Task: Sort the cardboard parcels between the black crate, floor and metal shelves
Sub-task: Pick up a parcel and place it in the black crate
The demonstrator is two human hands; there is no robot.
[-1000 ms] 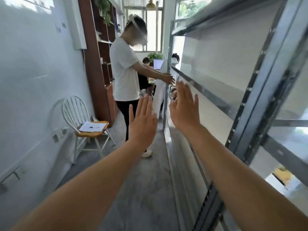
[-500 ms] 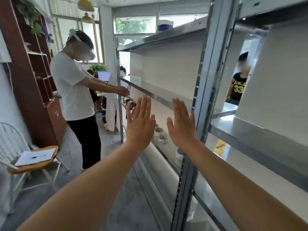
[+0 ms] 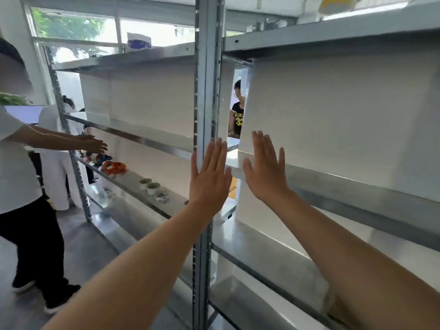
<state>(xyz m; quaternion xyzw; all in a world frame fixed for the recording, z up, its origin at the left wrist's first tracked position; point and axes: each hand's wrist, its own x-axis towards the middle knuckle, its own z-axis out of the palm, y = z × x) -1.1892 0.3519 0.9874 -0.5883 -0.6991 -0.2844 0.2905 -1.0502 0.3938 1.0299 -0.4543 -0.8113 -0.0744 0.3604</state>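
At the left edge of the frame a second person in a white T-shirt (image 3: 14, 163) reaches both arms toward the shelving, where a row of small ceramic bowls (image 3: 152, 186) sits on a lower-left shelf. Up the centre runs the grey slotted steel upright (image 3: 207, 79) of the galvanised metal shelves (image 3: 333, 182). The left hand (image 3: 209, 179) is raised flat in front of that post, fingers straight and close together, palm away, holding nothing. Just right of it the right hand (image 3: 266, 172) is lifted the same way, fingers slightly spread and empty, before the white backing panel (image 3: 333, 110). Both seem held up in view as a starting pose, not a grip. No cardboard parcel or black crate is in view; a sliver of tan at the lower right is too cropped to identify.
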